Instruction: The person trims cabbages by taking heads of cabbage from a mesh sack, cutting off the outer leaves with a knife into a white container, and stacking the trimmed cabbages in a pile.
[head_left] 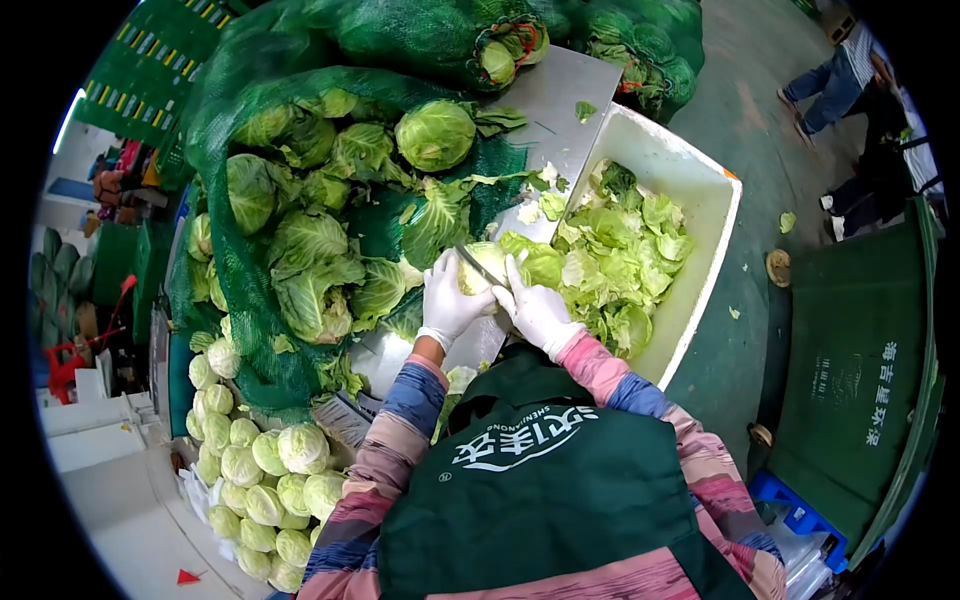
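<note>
My left hand, in a white glove, is closed around the side of a pale, trimmed cabbage. A knife lies across the cabbage, its dark blade pointing up and left. My right hand, gloved too, grips the knife; its handle is hidden in the fingers. Just left of the cabbage, leafy untrimmed cabbages sit in an opened green mesh bag. To the right, a white foam box holds loose green cabbage leaves.
Several trimmed cabbages are piled at lower left. More filled mesh bags lie at the far end of the metal table. On the right stands a large green bin. A person is at upper right.
</note>
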